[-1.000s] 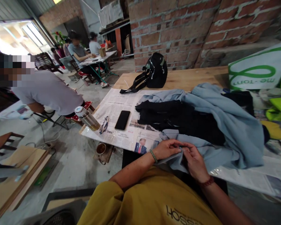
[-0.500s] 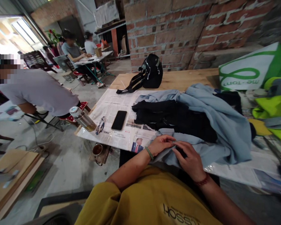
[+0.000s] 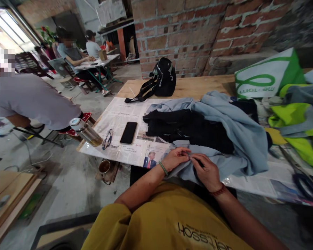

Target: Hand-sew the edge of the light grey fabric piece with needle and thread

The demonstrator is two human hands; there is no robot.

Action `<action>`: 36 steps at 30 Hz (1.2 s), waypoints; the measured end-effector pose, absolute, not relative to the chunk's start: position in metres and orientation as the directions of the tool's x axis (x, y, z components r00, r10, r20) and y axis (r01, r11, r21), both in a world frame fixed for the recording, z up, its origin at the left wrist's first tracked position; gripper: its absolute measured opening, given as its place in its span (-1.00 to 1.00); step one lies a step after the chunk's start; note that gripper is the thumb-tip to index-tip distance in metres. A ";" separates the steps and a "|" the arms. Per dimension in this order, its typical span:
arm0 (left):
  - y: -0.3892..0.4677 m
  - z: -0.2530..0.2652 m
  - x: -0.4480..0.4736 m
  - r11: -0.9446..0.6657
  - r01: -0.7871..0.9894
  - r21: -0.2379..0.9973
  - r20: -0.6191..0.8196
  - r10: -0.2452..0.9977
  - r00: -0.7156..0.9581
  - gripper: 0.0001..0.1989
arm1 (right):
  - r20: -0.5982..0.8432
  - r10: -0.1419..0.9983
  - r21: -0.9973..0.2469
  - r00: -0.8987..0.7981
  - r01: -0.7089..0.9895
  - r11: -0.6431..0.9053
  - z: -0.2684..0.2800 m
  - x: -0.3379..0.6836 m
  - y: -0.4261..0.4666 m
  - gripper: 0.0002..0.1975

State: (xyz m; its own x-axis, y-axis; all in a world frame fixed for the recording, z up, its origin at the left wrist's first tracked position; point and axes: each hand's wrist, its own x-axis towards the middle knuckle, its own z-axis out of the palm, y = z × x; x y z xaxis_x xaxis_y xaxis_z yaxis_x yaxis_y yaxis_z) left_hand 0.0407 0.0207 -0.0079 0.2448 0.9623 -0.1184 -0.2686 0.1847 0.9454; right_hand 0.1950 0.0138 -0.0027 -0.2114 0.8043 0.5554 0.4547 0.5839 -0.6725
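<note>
Light-blue cloth (image 3: pixel 246 142), edge between both hands (image 3: pixel 175 160), bulk rightward.

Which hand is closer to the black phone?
Left. The left hand is to the right of the black phone and lower in view; the right hand is farther right, past the left hand.

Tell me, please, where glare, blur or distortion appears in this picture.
In the head view, the window at upper left burns out to white; clear plastic glints beside the red bracelet; the scissors near the right edge look stretched and soft; fingertip detail is too small to tell.
</note>
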 end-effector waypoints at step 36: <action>0.014 -0.008 0.034 0.094 0.083 0.992 -0.112 0.961 0.251 -0.73 | 0.384 0.917 -0.776 -0.104 0.502 0.382 0.016 0.195 0.023 -0.72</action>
